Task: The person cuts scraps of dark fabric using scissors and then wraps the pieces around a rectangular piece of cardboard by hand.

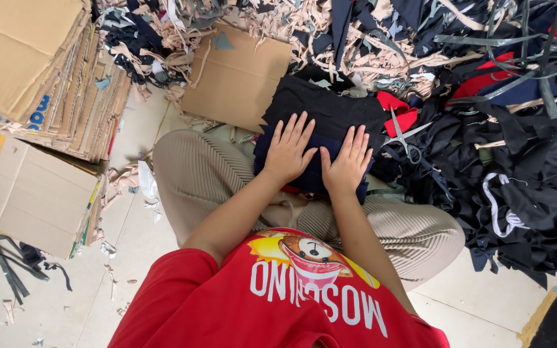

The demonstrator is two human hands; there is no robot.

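Smoothing looks to be the step in hand: left hand (288, 153) and right hand (349, 161) lie flat, fingers spread and gripping nothing, on a navy fabric piece (311, 169) on the lap. Scissors (404, 136) rest just right. Flattened brown cardboard boxes (33, 71) are stacked far left.

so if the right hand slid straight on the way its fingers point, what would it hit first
Probably the black fabric piece just beyond the navy cloth that the right hand lies flat on. The scissors lie off to its right, likely outside that line.
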